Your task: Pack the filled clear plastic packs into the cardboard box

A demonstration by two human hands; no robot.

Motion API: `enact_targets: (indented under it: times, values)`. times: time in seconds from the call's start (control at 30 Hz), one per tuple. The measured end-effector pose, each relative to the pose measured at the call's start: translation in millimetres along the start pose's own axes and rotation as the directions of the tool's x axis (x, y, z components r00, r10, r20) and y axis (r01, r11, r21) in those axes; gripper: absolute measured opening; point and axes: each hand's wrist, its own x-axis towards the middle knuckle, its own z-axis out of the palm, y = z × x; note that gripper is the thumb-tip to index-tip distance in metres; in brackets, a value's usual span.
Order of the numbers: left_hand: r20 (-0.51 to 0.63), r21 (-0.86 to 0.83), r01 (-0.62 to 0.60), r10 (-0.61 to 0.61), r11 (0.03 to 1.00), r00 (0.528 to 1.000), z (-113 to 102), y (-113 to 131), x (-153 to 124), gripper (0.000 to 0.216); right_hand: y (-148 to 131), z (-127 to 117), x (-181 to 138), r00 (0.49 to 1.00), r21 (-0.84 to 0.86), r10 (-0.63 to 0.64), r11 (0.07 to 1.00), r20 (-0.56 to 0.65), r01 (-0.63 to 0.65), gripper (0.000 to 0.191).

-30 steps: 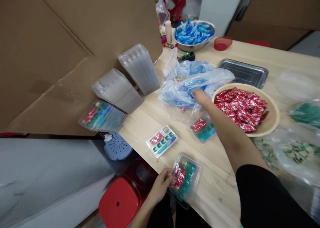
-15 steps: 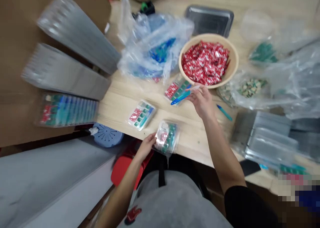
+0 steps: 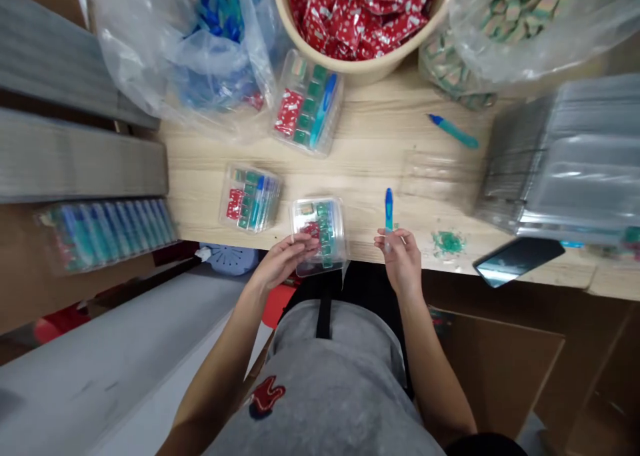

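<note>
Clear box point(image 3: 320, 233) of red and green pieces sits at the near edge of the table point(image 3: 370, 143), with the left hand point(image 3: 285, 259) gripping its left side. Just right of it, the right hand point(image 3: 400, 259) pinches a blue stick point(image 3: 389, 209) upright by its lower end. A 2nd box point(image 3: 250, 197) lies just left, and a 3rd box point(image 3: 309, 103) lies far, against the bowl point(image 3: 360, 69).

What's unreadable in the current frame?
All head view.
Far side of the bowl: cut off by the top edge.
Contents of the clear box in the left hand: blurred, too small to identify.
Lower end of the blue stick: hidden by the right hand.
Count in the tray stack: lost to motion blur.
</note>
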Motion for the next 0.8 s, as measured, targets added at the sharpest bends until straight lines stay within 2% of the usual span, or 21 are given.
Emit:
enact_targets:
  times: [0.1, 0.2, 0.37, 0.5, 0.67, 0.8]
  values:
    - [0.02, -0.026, -0.013, 0.014, 1.0, 1.0, 0, -4, 4, 0.013, 11, 2, -7, 1.0, 0.016, 0.015, 1.0, 0.007, -0.015, 0.04]
    - [0.002, -0.034, 0.0, 0.0, 0.999, 1.0, 1, -4, 8, 0.012, 19, 3, -12, 0.999, -0.01, 0.031, 0.999, 0.008, -0.031, 0.046]
    - [-0.123, -0.036, 0.026, -0.03, 0.999, 0.992, 3, -2, 13, 0.008, 28, 5, -19, 0.999, -0.064, 0.024, 0.998, 0.031, -0.022, 0.034]
    - [-0.163, -0.066, 0.03, -0.04, 0.997, 0.986, 2, -3, 15, 0.012, 32, 7, -23, 0.999, -0.112, 0.01, 0.994, 0.052, -0.004, 0.029]
    - [-0.271, -0.003, -0.075, 0.071, 0.997, 0.96, -19, -7, 14, 0.016, 37, 11, -32, 0.994, -0.283, -0.097, 0.953, 0.053, 0.108, 0.021]
    - [-0.263, 0.037, -0.097, 0.103, 0.995, 0.959, -44, -10, 10, 0.018, 37, 24, -41, 0.98, -0.48, -0.163, 0.855, 0.115, 0.199, 0.012]
